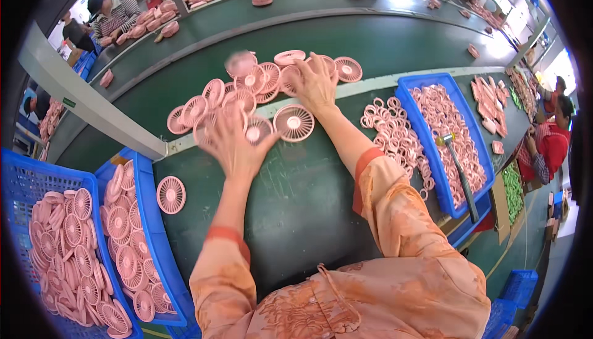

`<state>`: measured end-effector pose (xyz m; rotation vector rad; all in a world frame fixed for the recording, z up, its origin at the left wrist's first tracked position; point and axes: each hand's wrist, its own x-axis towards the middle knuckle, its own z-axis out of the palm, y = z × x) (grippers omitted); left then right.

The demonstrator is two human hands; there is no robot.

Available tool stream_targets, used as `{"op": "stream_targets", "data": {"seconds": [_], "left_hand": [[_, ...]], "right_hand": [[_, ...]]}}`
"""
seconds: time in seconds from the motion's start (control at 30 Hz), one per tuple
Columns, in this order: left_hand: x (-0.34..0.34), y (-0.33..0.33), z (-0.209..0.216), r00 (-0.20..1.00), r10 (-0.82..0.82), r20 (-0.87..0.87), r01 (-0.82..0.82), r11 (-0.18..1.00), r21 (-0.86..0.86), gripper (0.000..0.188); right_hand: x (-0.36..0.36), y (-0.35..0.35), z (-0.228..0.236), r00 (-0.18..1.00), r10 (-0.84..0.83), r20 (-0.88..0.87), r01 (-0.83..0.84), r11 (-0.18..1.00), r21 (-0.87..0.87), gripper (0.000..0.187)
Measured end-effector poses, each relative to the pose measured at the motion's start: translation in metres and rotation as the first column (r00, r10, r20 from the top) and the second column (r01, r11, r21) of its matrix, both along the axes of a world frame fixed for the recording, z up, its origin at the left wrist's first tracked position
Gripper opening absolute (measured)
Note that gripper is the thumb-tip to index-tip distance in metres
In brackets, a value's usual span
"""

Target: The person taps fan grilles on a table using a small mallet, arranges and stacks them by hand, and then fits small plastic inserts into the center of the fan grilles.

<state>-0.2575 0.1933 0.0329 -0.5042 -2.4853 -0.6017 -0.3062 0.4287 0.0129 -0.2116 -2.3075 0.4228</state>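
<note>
Several pink round fan grilles (250, 81) with radial ribs lie heaped along the metal edge strip between the bench and the green belt. My left hand (233, 144) is over the near left part of the heap, slightly blurred, with its fingers spread across the grilles. Just beside its thumb, one grille (294, 123) lies flat. Farther right, my right hand (316, 86) reaches onto the heap with its fingers apart and bent over the grilles; its fingertips touch them. A blurred pink piece (241, 62) shows at the far side of the heap. Another grille (171, 194) lies alone on the bench, to the left.
Blue crates (145, 194) full of grilles stand at the left, near a slanted grey post (86, 92). To the right are loose pink rings (395, 130), a blue tray (426, 147) of rings, and a hammer (458, 169) across it. Other people work beyond the belt (383, 37).
</note>
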Motion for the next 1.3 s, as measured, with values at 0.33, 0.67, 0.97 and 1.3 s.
{"op": "stream_targets", "data": {"seconds": [0.33, 0.67, 0.97, 1.3], "left_hand": [[-0.120, 0.015, -0.020, 0.983, 0.170, -0.073, -0.177, 0.979, -0.104, 0.058], [0.055, -0.086, 0.011, 0.867, 0.442, 0.228, -0.403, 0.893, -0.197, 0.081], [-0.044, -0.045, -0.011, 0.949, -0.260, 0.176, 0.250, 0.965, 0.078, 0.062], [-0.012, -0.077, 0.076, 0.935, -0.247, 0.255, 0.296, 0.938, -0.180, 0.060]], "right_hand": [[0.017, -0.025, 0.024, 0.929, 0.283, -0.240, -0.331, 0.924, -0.192, 0.028], [-0.007, -0.001, 0.018, 0.979, -0.045, -0.201, 0.063, 0.994, 0.086, 0.022], [0.046, -0.022, 0.017, 0.975, 0.189, -0.119, -0.185, 0.982, 0.046, 0.018], [0.062, -0.032, 0.004, 0.989, 0.052, 0.135, -0.055, 0.998, 0.018, 0.045]]}}
